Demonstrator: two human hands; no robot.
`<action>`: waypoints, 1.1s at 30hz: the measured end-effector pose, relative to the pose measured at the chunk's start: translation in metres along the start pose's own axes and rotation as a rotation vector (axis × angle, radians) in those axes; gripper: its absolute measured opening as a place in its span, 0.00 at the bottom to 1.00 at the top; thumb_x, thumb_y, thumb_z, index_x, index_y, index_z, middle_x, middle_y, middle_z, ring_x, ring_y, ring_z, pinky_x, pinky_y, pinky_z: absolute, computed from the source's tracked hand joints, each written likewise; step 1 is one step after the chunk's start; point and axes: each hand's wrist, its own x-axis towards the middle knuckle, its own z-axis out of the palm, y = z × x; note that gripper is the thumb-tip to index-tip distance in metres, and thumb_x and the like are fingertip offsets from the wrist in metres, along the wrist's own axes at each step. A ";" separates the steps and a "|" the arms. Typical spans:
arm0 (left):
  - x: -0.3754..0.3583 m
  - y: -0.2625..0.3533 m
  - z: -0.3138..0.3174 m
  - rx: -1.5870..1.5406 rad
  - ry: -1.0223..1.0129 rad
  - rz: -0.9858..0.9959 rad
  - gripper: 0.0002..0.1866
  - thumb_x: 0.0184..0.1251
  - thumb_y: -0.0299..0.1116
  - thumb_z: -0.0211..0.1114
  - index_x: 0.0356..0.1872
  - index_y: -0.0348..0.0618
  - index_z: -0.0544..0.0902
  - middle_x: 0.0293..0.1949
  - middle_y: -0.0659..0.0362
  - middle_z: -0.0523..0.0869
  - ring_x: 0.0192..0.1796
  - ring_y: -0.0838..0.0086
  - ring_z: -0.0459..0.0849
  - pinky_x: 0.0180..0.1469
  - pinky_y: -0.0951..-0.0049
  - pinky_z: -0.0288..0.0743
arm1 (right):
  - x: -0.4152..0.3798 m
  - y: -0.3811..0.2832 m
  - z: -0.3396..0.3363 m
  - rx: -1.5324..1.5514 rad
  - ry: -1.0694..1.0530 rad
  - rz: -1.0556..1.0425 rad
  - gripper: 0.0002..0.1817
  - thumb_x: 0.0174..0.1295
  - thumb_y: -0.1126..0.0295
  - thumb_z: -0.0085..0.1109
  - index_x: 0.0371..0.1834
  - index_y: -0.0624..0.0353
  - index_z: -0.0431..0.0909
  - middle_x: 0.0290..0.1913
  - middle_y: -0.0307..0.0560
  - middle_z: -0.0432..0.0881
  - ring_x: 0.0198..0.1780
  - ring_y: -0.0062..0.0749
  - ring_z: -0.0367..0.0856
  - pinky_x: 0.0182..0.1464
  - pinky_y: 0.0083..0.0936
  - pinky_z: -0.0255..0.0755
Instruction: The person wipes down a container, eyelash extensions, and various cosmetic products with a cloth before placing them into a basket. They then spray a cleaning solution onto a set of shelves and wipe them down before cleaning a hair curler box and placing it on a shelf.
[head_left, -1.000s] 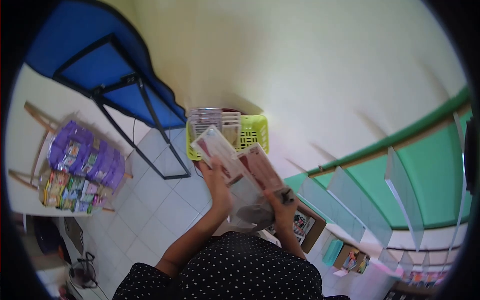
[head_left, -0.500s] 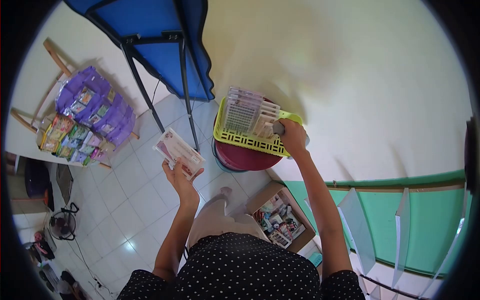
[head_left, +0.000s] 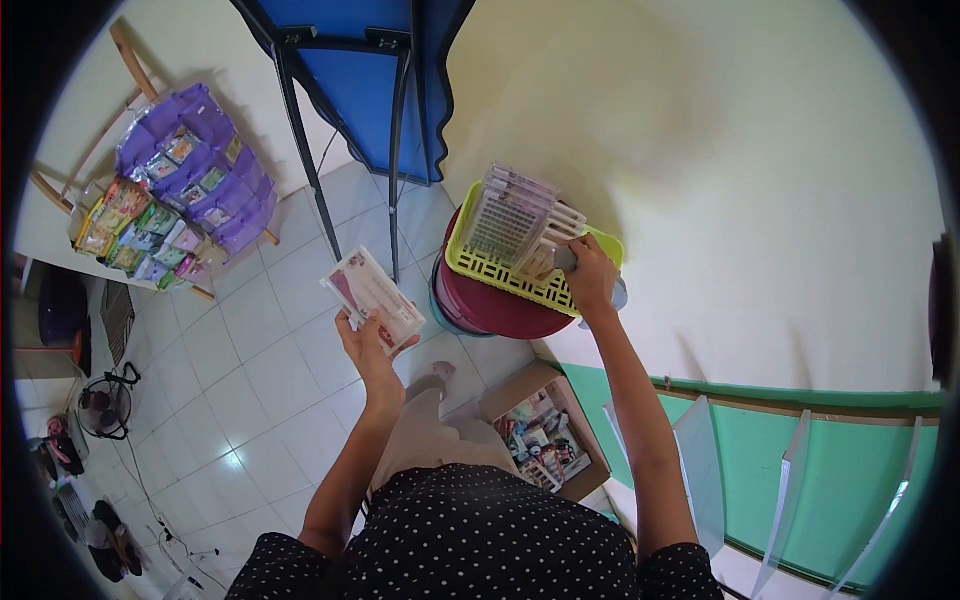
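Note:
My left hand (head_left: 372,350) grips a flat clear plastic case (head_left: 374,298) with a white and pink printed label, thumb across its face. Over the right end of a yellow-green basket (head_left: 500,275), my right hand (head_left: 594,275) is closed round a grey item (head_left: 565,258), whose kind I cannot make out. Several clear cases (head_left: 508,215) with rows of small dark marks stand tilted in the basket, beside the right hand. Under the basket is a dark red round lid or tub (head_left: 490,312).
A cardboard box (head_left: 585,482) of mixed small packages sits on the tiled floor. To the right are white shelf panels (head_left: 785,500) on a green wall. A blue board on dark legs (head_left: 397,170) stands ahead; a purple pocket rack (head_left: 205,165) hangs left. A fan (head_left: 105,405) is far left.
The view has shifted, so the basket and rack sit differently in frame. My left hand still holds its case, and my right hand stays at the basket's right end with the grey item.

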 end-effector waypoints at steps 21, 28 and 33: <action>-0.048 -0.056 0.049 0.129 -0.833 -0.156 0.29 0.70 0.46 0.32 0.65 0.43 0.37 0.65 0.52 0.49 0.67 0.67 0.48 0.66 0.70 0.43 | -0.118 -0.145 -0.065 0.361 0.162 -0.073 0.30 0.46 0.79 0.45 0.60 0.64 0.61 0.61 0.54 0.63 0.64 0.44 0.57 0.63 0.36 0.47; -0.061 -0.023 0.075 0.099 -0.797 -0.295 0.29 0.69 0.49 0.33 0.65 0.45 0.45 0.62 0.54 0.60 0.63 0.68 0.60 0.62 0.67 0.56 | -0.115 -0.109 -0.078 0.279 0.310 -0.086 0.25 0.49 0.78 0.41 0.54 0.66 0.67 0.58 0.51 0.68 0.61 0.39 0.64 0.61 0.35 0.54; -0.052 -0.011 0.088 -0.063 -1.027 -0.328 0.28 0.65 0.44 0.48 0.61 0.43 0.54 0.56 0.54 0.69 0.58 0.69 0.69 0.59 0.66 0.62 | -0.153 -0.035 -0.068 1.418 0.471 0.690 0.12 0.57 0.70 0.45 0.39 0.65 0.75 0.34 0.48 0.79 0.34 0.26 0.77 0.39 0.22 0.72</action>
